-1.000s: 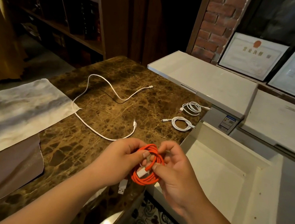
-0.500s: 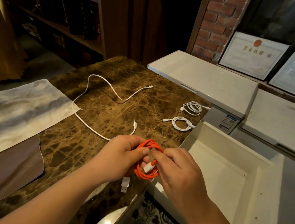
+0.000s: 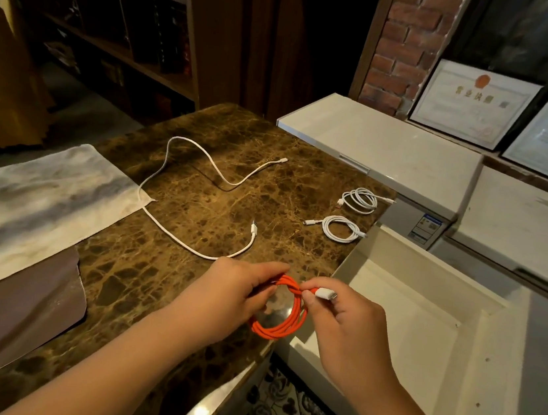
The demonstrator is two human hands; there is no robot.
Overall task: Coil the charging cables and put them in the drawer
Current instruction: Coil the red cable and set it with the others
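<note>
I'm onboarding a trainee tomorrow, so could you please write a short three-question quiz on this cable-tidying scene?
1. True or false: the drawer already holds a cable.
2. How many white cables on the table are coiled?
3. What does the right hand pinch? A) the orange cable's plug B) a white cable C) the cloth

Key: 1 false; 2 two, while a third lies loose; 3 A, with the left hand gripping the coil.

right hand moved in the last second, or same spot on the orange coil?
Yes. The right hand has shifted right toward the open drawer, pulling the white plug out of the orange coil.
</note>
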